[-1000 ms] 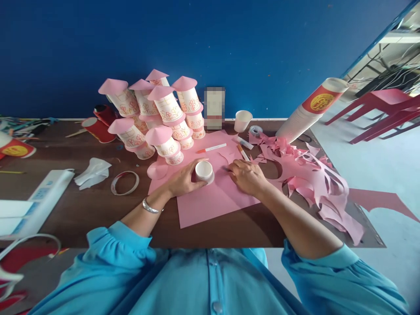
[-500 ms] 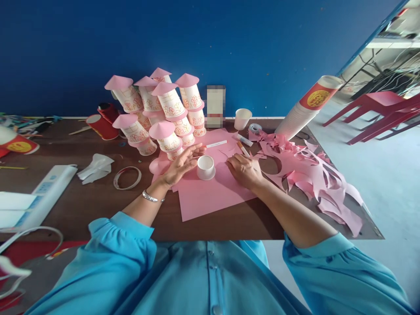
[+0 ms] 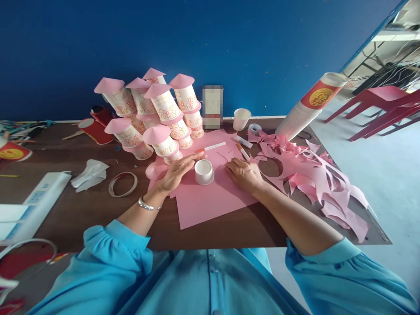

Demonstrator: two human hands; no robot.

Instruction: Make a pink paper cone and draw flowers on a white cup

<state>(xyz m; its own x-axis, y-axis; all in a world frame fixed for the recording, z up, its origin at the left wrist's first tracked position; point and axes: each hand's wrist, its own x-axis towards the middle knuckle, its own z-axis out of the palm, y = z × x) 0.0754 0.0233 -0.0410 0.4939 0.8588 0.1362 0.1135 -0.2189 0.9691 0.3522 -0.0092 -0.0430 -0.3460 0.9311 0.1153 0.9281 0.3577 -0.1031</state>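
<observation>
A short white paper cup stands upside down on a sheet of pink paper. Just left of it, my left hand is open, its fingers stretched out flat and apart from the cup. My right hand rests on the paper to the cup's right, fingers curled in; whether anything is inside them is hidden. A red-and-white marker lies beyond the cup. An orange-and-white marker and a small white tube lie beyond my right hand.
Several cup towers with pink cone roofs stand at back left. Pink paper scraps spread over the right. A tall stack of cups leans there. A tape roll, crumpled white paper and another white cup are also around.
The view has shifted slightly. My left hand has flattened a little beside the cup, its fingers lower. My right hand stays curled in about the same place.
</observation>
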